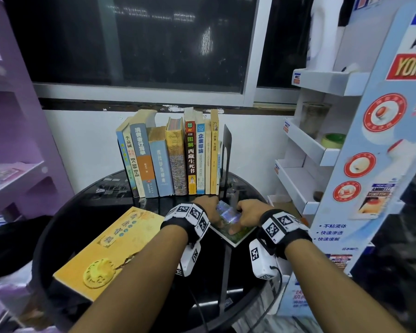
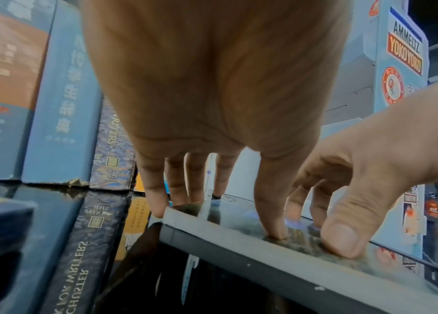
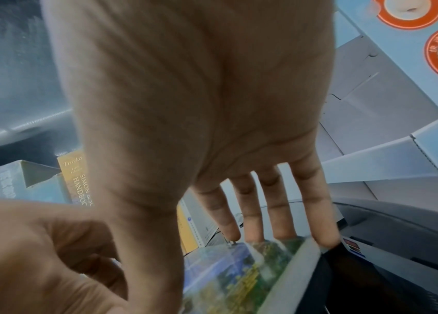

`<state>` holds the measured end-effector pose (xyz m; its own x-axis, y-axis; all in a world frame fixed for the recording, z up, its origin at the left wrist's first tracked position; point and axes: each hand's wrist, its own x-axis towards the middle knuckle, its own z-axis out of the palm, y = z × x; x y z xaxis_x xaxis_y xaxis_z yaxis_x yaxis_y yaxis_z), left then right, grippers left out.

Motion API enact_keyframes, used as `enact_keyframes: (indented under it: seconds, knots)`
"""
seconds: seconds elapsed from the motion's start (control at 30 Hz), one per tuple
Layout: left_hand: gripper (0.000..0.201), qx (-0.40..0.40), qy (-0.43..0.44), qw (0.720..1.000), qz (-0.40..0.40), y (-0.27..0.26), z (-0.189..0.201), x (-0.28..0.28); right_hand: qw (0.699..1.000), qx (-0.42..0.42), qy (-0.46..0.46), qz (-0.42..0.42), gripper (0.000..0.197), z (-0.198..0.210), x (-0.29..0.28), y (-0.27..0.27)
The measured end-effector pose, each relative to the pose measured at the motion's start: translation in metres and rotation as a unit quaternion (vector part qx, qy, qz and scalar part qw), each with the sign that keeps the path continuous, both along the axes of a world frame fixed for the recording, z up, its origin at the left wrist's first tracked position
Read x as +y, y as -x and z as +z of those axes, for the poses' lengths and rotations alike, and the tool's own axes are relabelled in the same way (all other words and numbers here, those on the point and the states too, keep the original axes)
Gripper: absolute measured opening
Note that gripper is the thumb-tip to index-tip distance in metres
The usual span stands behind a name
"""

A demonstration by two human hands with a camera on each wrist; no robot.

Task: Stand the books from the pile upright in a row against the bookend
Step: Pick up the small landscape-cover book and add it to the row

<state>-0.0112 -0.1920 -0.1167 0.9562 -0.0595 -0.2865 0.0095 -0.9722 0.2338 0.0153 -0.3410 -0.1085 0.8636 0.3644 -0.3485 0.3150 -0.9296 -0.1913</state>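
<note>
Several books (image 1: 168, 159) stand upright in a row, leaning against the black bookend (image 1: 227, 150) at their right end. In front of it a thin landscape-cover book (image 1: 238, 236) lies on the round black table (image 1: 82, 212). Both hands are on it. My left hand (image 1: 208, 209) hooks its fingers (image 2: 158, 204) over the far edge, thumb pressing the cover. My right hand (image 1: 240, 217) does the same at the far right edge of the book (image 3: 239, 276), its thumb on the cover. A large yellow book (image 1: 111, 246) lies flat at the front left.
A purple shelf unit (image 1: 15, 140) stands close on the left. A white and blue cardboard display rack (image 1: 322, 152) crowds the table's right side. A white wall and dark window are right behind the book row.
</note>
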Motion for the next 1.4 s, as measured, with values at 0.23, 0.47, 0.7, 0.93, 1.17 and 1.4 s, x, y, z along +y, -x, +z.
enact_keyframes:
  seconds: [0.23, 0.47, 0.7, 0.93, 1.17, 1.4]
  knots:
    - [0.08, -0.021, 0.049, 0.998, 0.017, 0.0, -0.007, 0.002, 0.999, 0.028, -0.021, -0.02, 0.073, -0.003, -0.002, 0.0]
    - [0.091, -0.03, 0.1, 0.994, 0.019, 0.001, -0.007, 0.007, 0.994, 0.046, -0.093, -0.042, 0.081, -0.004, -0.006, 0.003]
    - [0.09, -0.046, 0.201, 0.978, 0.02, 0.004, -0.011, 0.015, 0.986, 0.069, -0.141, -0.051, 0.083, 0.0, -0.008, 0.006]
    - [0.079, -0.024, 0.489, 0.868, 0.077, 0.005, -0.011, 0.025, 0.969, 0.031, -0.239, -0.056, 0.073, 0.009, -0.015, 0.007]
    - [0.057, -0.106, 0.55, 0.821, 0.111, -0.001, 0.004, 0.028, 0.943, 0.004, -0.327, -0.064, 0.054, 0.012, -0.011, 0.006]
    - [0.055, -0.135, 0.481, 0.866, 0.024, -0.003, 0.03, 0.038, 0.901, 0.053, -0.423, -0.075, 0.028, 0.032, -0.007, 0.008]
